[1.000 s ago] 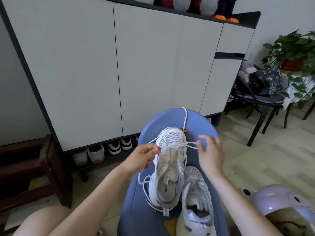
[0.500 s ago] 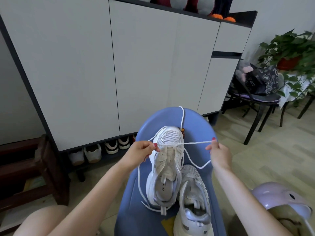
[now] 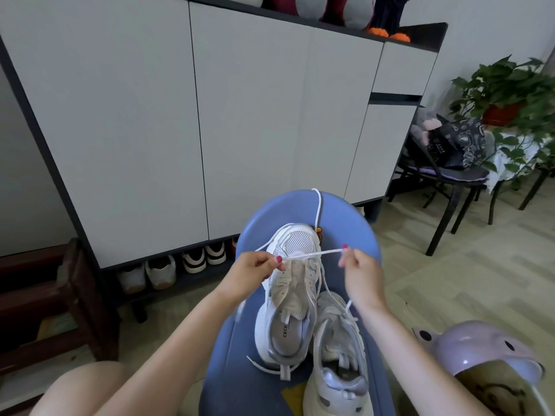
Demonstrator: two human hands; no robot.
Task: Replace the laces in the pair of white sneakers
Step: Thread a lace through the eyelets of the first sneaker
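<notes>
On the blue seat (image 3: 354, 232) stand two white sneakers. The left sneaker (image 3: 288, 298) sits with its toe pointing away, and the right sneaker (image 3: 339, 355) lies just beside it, a bit nearer. The left hand (image 3: 249, 273) pinches the white lace (image 3: 312, 254) by the low eyelets. The right hand (image 3: 359, 273) pinches the same lace farther along, so a short piece is stretched flat across the toe.

What could go wrong? I think a hard pull could yank the lace right out of an eyelet, because the rest of it hangs loose. The loose loops on both sides could also tangle — one end lies by the heel, and another strand runs up over the seat's back edge. The shoe is not held down, so a tug might tip it onto the other one.

Half a second ago the right hand was farther out to the side and the tight piece was longer. Now that hand is closer to the shoe — and the slack below it hangs differently. The left hand has hardly moved.
</notes>
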